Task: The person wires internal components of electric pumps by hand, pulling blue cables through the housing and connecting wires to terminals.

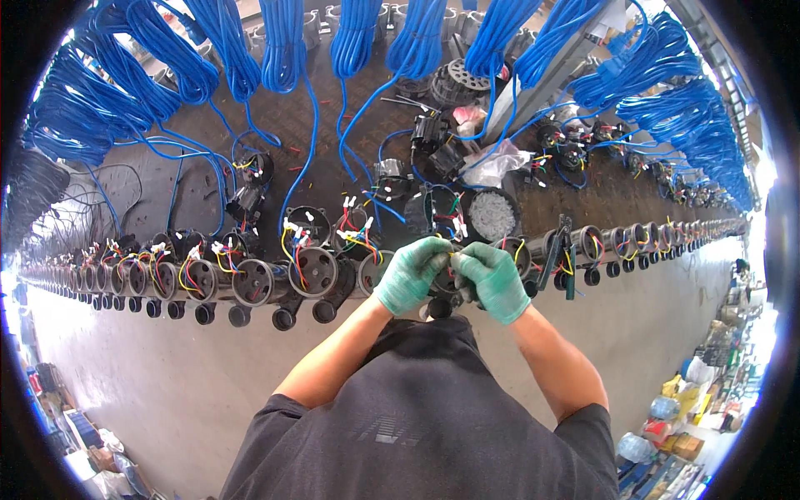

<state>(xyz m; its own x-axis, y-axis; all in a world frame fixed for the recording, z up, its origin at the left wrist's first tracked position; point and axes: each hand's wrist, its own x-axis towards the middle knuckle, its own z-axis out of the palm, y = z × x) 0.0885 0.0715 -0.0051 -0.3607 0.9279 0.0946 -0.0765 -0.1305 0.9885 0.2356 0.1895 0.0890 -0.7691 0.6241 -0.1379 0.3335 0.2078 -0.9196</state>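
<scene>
Both my hands wear green gloves and meet over a dark round motor housing at the near edge of the workbench. My left hand pinches thin coloured wires at the top of the housing. My right hand is closed on the same wires from the other side, fingertips touching the left hand's. The housing itself is mostly hidden under my hands.
A long row of similar motor housings with red, yellow and white wires lines the bench edge left and right. Coils of blue cable hang along the far side. A round tub of small white parts stands behind my hands. Grey floor lies below.
</scene>
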